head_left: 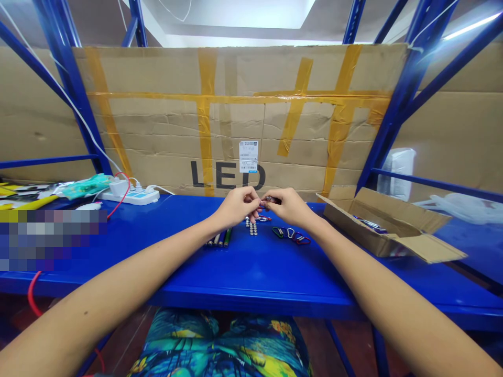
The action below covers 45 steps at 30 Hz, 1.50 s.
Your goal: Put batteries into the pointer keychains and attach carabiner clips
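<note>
My left hand [238,208] and my right hand [291,208] meet above the middle of the blue table. The right hand is closed round a small dark tube [274,200], which is mostly hidden by its fingers. The left fingers are pinched together at the tube's left end; what they hold is too small to make out. Below the hands several small round silver pieces [251,228] stand in rows. Several slim tubes [218,240], one of them green, lie side by side below my left wrist. Carabiners [291,234] in green, silver and purple-red lie left of my right forearm.
An open cardboard box [353,225] with metallic blue items inside stands at the right. A white power strip [137,196] with plugs and bagged goods [86,186] lie at the left. A large cardboard sheet [165,136] closes off the back between blue posts.
</note>
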{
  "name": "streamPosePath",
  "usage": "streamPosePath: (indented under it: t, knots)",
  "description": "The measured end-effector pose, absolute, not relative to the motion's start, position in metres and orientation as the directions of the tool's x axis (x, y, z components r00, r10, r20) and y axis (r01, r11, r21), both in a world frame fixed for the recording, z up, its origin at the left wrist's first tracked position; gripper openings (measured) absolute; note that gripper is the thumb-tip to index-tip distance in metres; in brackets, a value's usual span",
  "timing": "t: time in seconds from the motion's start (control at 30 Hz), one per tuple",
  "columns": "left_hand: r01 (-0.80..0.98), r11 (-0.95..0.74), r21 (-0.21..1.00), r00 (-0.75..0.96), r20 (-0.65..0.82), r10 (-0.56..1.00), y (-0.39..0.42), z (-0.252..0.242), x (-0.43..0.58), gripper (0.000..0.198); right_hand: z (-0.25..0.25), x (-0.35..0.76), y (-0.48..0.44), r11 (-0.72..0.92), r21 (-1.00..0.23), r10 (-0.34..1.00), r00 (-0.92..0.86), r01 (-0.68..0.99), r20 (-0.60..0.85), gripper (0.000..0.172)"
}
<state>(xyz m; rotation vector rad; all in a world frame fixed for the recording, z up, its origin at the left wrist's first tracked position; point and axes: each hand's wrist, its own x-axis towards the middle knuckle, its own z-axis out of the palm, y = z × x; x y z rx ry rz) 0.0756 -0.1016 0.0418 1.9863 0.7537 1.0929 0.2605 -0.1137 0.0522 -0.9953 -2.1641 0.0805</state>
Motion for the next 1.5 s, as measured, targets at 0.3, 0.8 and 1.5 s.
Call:
streamPosePath:
  t: [0.3, 0.8, 1.5]
  knots:
    - [0.012, -0.284, 0.959, 0.483, 0.244, 0.841, -0.100, 0.044, 0.080, 0.015, 0.047, 0.261, -0.106, 0.704, -0.297, 0.639, -0.393, 0.645, 0.661, 0.011]
    - [0.225, -0.668, 0.710, 0.410, 0.553, 0.725, -0.102, 0.036, 0.077, 0.010, 0.050, 0.258, -0.111, 0.712, -0.356, 0.658, -0.401, 0.605, 0.637, 0.007]
    - [0.536, -0.787, 0.306, 0.362, 0.759, 0.541, -0.095, 0.037, 0.068, 0.019, 0.047, 0.249, -0.118, 0.666, -0.356, 0.704, -0.395, 0.656, 0.591, 0.014]
